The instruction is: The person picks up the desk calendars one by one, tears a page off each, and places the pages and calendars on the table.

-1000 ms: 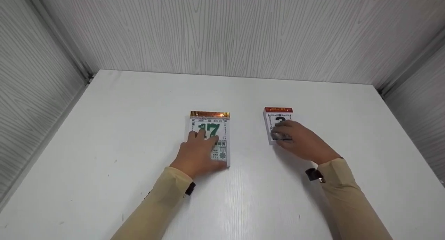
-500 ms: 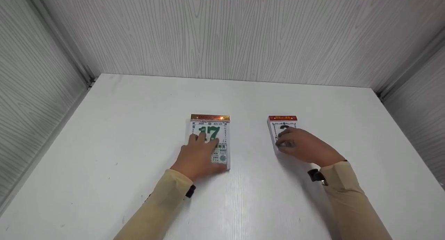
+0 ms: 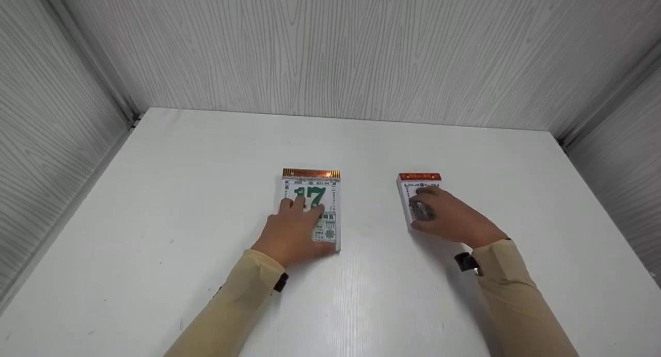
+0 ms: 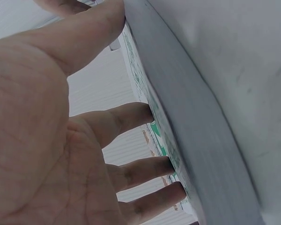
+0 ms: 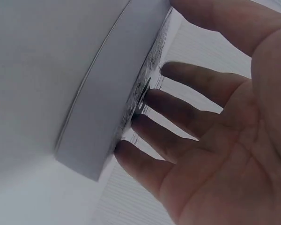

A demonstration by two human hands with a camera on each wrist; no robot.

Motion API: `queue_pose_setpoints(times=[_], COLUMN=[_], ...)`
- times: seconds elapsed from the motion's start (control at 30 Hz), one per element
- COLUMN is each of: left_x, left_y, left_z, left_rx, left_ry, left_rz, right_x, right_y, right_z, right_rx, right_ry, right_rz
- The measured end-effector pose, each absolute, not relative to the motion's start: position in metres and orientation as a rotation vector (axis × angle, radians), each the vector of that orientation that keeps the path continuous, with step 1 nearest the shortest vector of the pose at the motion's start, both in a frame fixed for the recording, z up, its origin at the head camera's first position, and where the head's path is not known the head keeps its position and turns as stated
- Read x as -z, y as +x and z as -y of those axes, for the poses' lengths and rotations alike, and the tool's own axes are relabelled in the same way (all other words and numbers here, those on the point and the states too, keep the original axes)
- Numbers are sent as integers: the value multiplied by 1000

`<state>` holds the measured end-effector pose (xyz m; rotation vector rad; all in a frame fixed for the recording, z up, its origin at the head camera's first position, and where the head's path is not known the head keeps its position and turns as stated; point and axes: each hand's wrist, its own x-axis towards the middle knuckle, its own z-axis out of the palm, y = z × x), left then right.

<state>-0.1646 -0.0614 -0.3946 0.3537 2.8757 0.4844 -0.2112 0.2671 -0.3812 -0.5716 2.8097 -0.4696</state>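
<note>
Two tear-off calendar pads lie face up on the white table in the head view. The larger left calendar (image 3: 330, 223) has a gold header strip and a big green 17. My left hand (image 3: 290, 234) rests on its lower left part, fingers spread and fingertips on the page; in the left wrist view its thumb reaches the edge of the thick page block (image 4: 178, 103). The smaller right calendar (image 3: 408, 190) has a red header and dark print. My right hand (image 3: 449, 217) covers much of it, with slightly bent fingers (image 5: 178, 110) touching the page and hiding the number.
The white table (image 3: 196, 191) spreads around both calendars, with a gap between the two. A grey wood-grain wall (image 3: 330, 47) rises behind, and similar panels stand at the left and right. A dark wrist strap (image 3: 467, 262) shows at the right cuff.
The right calendar has shifted a little toward me and to the right under my right hand, whose fingers are now spread further apart. My left hand and its calendar stay in place.
</note>
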Motion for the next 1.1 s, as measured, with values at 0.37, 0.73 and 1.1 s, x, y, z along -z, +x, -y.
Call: queue_pose_setpoints(times=[0.37, 0.73, 1.1], left_x=[392, 383, 388], left_y=[-165, -174, -182], left_z=[60, 87, 98], left_rx=[-493, -546, -658], left_ry=[339, 338, 334], left_rz=[-2863, -2833, -2768], right_x=[370, 369, 358], right_y=[-207, -206, -190], right_z=[-279, -278, -266], right_rx=[479, 490, 486], right_ry=[-436, -421, -417], right_rz=[-2800, -2772, -2746])
